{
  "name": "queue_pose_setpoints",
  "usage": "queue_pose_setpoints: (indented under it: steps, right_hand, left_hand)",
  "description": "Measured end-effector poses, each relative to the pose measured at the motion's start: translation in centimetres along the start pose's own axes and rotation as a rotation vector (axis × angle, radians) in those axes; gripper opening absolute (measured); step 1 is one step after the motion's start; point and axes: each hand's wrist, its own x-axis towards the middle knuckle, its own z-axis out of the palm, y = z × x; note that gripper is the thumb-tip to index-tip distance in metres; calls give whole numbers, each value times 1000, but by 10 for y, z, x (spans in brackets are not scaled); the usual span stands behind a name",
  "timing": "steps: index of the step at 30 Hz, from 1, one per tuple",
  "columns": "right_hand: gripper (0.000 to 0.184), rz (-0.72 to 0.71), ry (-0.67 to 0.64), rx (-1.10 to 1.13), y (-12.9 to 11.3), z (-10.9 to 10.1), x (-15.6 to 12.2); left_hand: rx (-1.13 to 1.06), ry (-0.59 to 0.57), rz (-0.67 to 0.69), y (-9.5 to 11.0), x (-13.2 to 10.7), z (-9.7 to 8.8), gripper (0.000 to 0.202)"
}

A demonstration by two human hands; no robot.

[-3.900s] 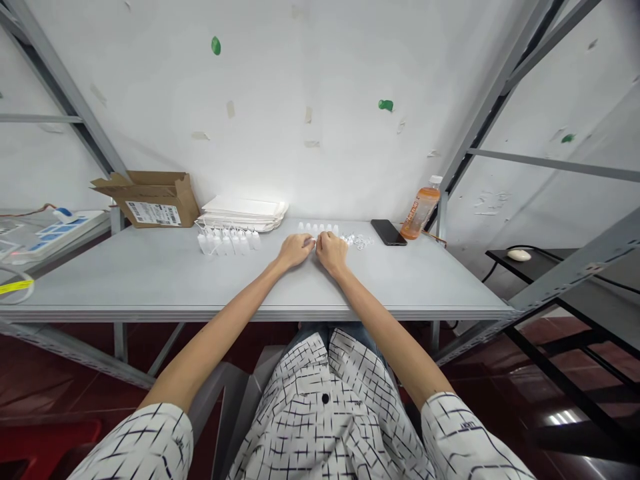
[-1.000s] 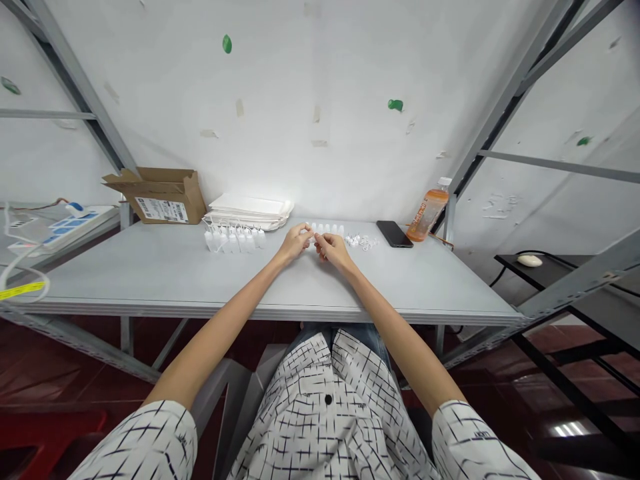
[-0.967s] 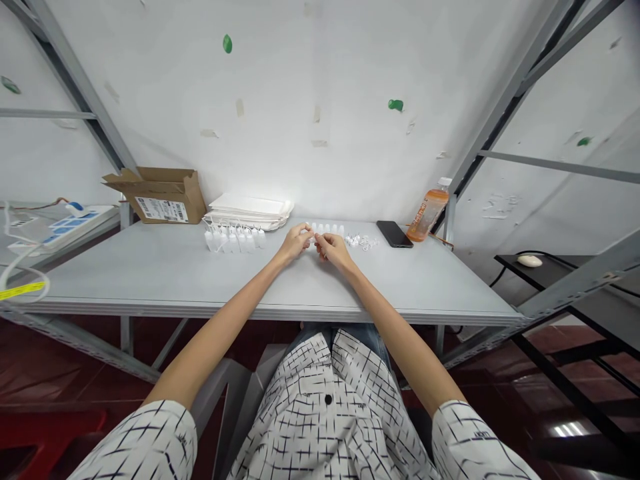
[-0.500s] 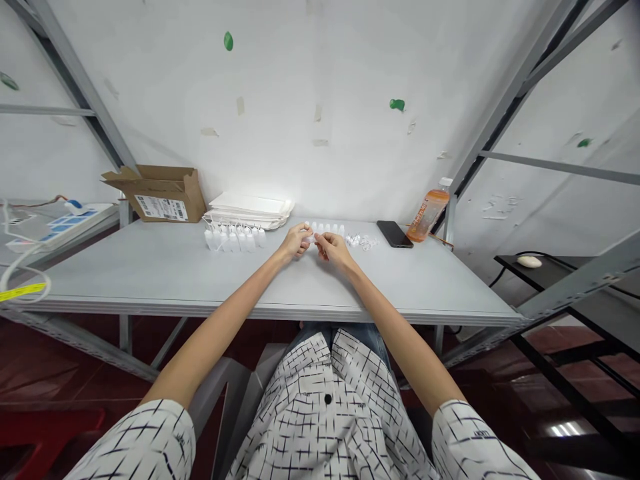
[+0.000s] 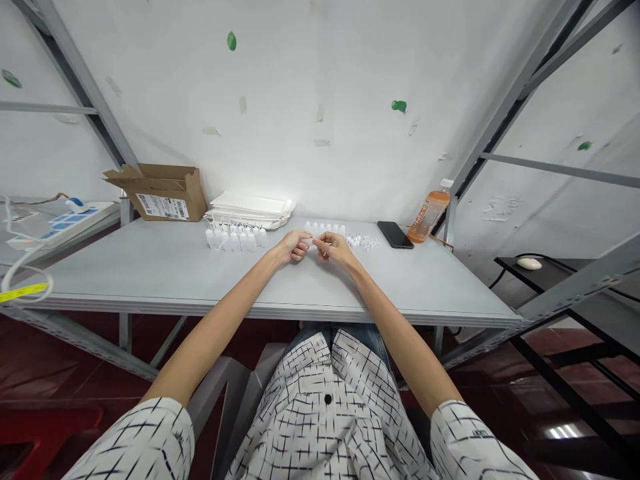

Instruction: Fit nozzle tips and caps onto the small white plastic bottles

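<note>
My left hand is closed round a small white plastic piece, apparently one of the little bottles; its fingers hide most of it. The thumb and fingertips of my right hand pinch at the right end of that piece, and whatever they hold there is too small to make out. Just behind my hands stands a row of small white bottles with tapered tops. Right of them lie small white pieces with dark tips and a heap of thin white loops.
On the left stand several white bottles with thin dark tips. Behind them lies a stack of white sheets, with an open cardboard box beside it. A black phone and an orange drink bottle occupy the right side of the grey table.
My left hand has turned a little and sits slightly lower and further left. Both hands remain together at the white piece. The view has shifted very slightly.
</note>
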Motion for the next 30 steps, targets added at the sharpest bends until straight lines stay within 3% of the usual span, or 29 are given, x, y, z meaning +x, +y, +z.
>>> queue_pose_setpoints:
  steps: [14, 20, 30]
  right_hand:
    - [30, -131, 12, -5, 7, -4, 4]
    - [28, -137, 2, 26, 11, -6, 6]
    - [32, 6, 124, -71, 10, 2, 6]
  left_hand:
    - [-62, -47, -78, 0, 5, -5, 13]
    - [-55, -63, -121, 0, 6, -5, 19]
    - [-31, -14, -125, -2, 9, -5, 23]
